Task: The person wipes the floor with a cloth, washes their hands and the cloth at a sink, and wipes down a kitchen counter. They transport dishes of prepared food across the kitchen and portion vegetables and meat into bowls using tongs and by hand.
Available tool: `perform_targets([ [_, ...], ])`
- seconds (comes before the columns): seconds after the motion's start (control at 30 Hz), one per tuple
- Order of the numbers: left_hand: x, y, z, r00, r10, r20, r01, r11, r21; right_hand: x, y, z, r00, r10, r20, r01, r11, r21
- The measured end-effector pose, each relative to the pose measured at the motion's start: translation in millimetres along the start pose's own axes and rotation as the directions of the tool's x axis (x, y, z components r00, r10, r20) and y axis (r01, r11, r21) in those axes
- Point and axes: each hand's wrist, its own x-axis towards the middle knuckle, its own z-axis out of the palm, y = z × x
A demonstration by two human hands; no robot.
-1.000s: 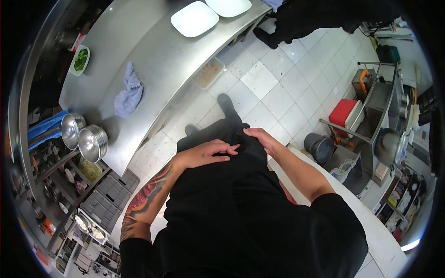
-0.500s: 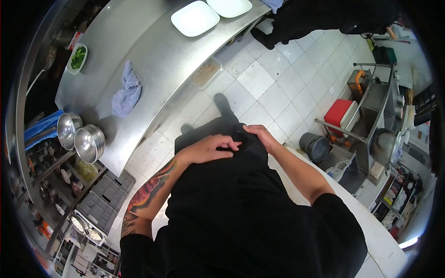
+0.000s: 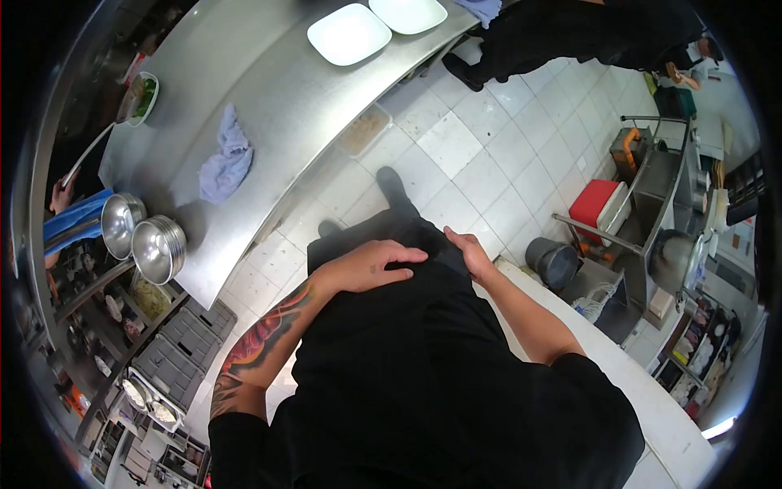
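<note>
My left hand (image 3: 375,265) lies against the front of my black clothing (image 3: 391,350) at waist height, thumb and fingers apart, with nothing seen in it. On the right side of my waist, my right hand (image 3: 467,248) touches the dark cloth; its thumb and index finger show, and the other fingers are hidden, so its grip cannot be made out. A crumpled blue cloth (image 3: 226,159) rests on the steel counter (image 3: 285,106). Two white dishes (image 3: 349,34) stand at the counter's far edge. Stacked steel bowls (image 3: 159,249) are at its left end.
A person in black (image 3: 562,37) stands at the top right. Another person's hand (image 3: 63,196) holds a ladle over a dish of greens (image 3: 147,99). A black bucket (image 3: 552,261), a red cooler (image 3: 595,208) and a metal cart are on the right.
My right hand has shifted slightly right and down. My left hand's fingers have straightened a little. At the left, a co-worker's hand and a ladle have come to the dish of greens.
</note>
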Motion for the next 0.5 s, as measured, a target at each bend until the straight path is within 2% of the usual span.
perform_targets([
  [0.1, -6, 8, -2, 0.999, 0.023, 0.035, -0.023, 1.0, 0.001, 1, -1, 6, 0.998, -0.003, 0.066, -0.004, 0.994, 0.106],
  [0.23, -13, 11, -2, 0.999, -0.016, 0.051, 0.013, 0.998, 0.054, 4, -3, 16, 0.998, 0.04, 0.049, -0.047, 0.988, 0.145],
  [0.3, -17, 9, -2, 0.999, -0.034, -0.001, 0.034, 0.991, 0.128, 17, 2, 13, 0.996, 0.061, 0.064, -0.062, 0.998, 0.011],
  [0.43, -21, 19, -6, 0.998, -0.057, -0.015, 0.059, 0.986, 0.159, 22, 0, 10, 0.995, 0.079, 0.057, -0.075, 0.995, -0.059],
  [0.5, -25, 22, -5, 0.992, -0.068, -0.106, 0.09, 0.972, 0.217, 27, 3, 7, 0.997, 0.051, 0.053, -0.046, 0.995, -0.094],
])
